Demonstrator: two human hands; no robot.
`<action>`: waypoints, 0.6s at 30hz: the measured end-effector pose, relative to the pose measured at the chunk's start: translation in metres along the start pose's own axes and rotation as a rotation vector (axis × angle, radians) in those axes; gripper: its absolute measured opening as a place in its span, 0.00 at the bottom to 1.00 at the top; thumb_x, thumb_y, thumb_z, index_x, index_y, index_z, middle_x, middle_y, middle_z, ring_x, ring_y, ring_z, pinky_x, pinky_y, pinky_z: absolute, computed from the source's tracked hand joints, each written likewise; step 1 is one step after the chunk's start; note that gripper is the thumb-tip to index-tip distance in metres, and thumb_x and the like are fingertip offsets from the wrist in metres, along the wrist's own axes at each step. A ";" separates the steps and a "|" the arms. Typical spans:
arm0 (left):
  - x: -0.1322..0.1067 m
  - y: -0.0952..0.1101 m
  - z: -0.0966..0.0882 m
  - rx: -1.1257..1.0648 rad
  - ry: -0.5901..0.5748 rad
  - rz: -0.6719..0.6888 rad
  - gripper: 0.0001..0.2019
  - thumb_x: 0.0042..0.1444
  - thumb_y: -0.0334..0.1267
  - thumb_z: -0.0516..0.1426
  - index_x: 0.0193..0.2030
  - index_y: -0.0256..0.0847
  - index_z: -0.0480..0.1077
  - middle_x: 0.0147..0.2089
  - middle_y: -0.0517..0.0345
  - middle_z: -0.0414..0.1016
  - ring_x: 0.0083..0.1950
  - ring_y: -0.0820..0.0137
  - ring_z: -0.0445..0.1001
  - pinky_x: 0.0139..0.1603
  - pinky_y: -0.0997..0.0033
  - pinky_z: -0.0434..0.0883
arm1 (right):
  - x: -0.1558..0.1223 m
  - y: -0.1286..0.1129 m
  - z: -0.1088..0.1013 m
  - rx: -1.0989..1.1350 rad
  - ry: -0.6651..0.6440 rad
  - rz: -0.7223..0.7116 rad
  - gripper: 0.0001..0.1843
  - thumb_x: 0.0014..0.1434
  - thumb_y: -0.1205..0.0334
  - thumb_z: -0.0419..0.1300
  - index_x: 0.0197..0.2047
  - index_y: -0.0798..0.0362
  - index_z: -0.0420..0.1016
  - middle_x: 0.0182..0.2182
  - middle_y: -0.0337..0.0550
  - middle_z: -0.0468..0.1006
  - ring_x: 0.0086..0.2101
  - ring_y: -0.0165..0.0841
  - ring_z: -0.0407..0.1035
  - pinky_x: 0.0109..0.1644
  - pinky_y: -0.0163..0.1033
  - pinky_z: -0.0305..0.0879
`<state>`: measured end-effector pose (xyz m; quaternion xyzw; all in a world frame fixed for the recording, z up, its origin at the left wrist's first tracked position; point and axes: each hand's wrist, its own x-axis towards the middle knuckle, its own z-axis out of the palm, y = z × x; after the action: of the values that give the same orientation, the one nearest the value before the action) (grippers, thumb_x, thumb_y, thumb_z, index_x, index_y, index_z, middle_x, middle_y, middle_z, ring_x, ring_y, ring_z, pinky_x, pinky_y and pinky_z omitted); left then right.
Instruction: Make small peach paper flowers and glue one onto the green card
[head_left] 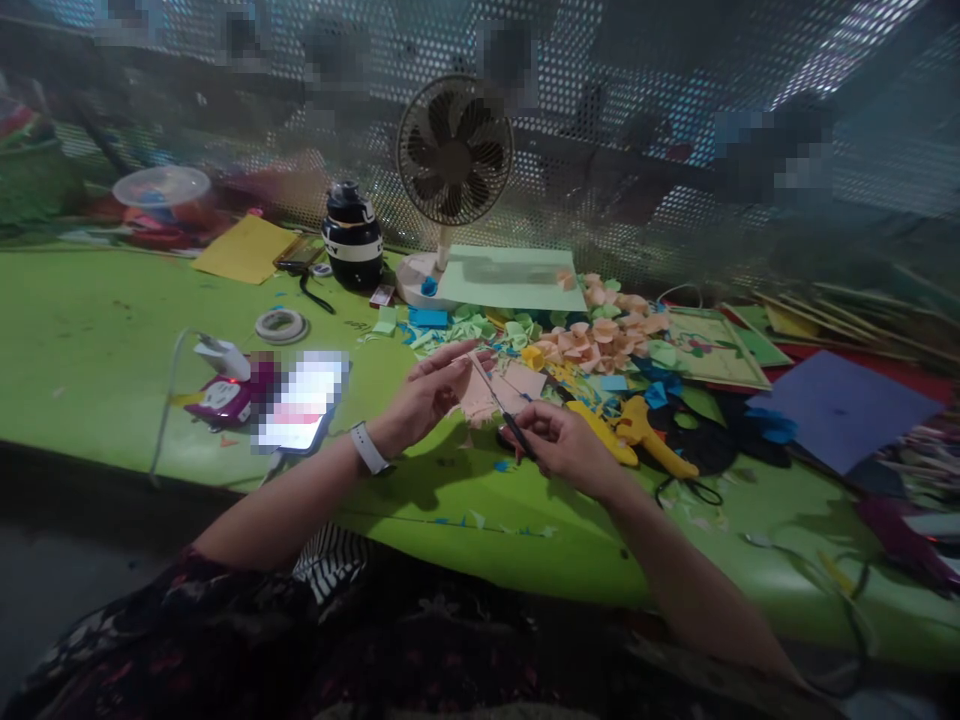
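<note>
My left hand (431, 392) pinches a small piece of pale pink paper (480, 398) above the green table (97, 340), fingers drawn together at the paper's edge. My right hand (564, 442) is closed round the dark handles of a pair of scissors (501, 410), whose blades angle up and left into the pink paper. Both hands hover just over the table's front part. A white watch sits on my left wrist.
A phone (300, 400) and a charger lie to the left. A yellow glue gun (637, 432), paper flowers (600, 335), scraps, a purple sheet (840, 405), a tape roll (280, 325), a fan (452, 165) and a dark jug (351, 238) crowd the table.
</note>
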<state>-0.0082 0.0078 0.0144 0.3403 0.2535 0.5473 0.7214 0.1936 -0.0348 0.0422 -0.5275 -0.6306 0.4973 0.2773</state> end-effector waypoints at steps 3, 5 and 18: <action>0.000 -0.001 0.001 -0.038 -0.004 -0.012 0.15 0.55 0.33 0.64 0.50 0.40 0.78 0.55 0.50 0.80 0.57 0.67 0.78 0.54 0.72 0.74 | 0.000 0.000 0.001 -0.009 0.003 -0.018 0.28 0.45 0.36 0.70 0.29 0.52 0.69 0.19 0.36 0.72 0.18 0.24 0.58 0.18 0.31 0.51; 0.000 -0.001 0.001 -0.050 0.000 -0.021 0.14 0.55 0.32 0.64 0.49 0.40 0.78 0.55 0.50 0.81 0.58 0.66 0.77 0.56 0.71 0.73 | 0.000 -0.001 0.001 -0.015 0.008 -0.037 0.28 0.45 0.36 0.70 0.28 0.52 0.69 0.20 0.36 0.71 0.19 0.24 0.59 0.19 0.31 0.51; 0.002 -0.004 -0.001 -0.076 0.019 -0.049 0.12 0.57 0.29 0.61 0.48 0.38 0.78 0.54 0.49 0.81 0.60 0.65 0.77 0.60 0.68 0.72 | 0.006 0.010 0.003 -0.040 0.011 -0.045 0.28 0.45 0.37 0.71 0.28 0.52 0.69 0.20 0.37 0.74 0.22 0.28 0.66 0.24 0.33 0.59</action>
<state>-0.0059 0.0092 0.0101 0.3013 0.2476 0.5419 0.7445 0.1934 -0.0307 0.0308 -0.5214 -0.6505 0.4752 0.2812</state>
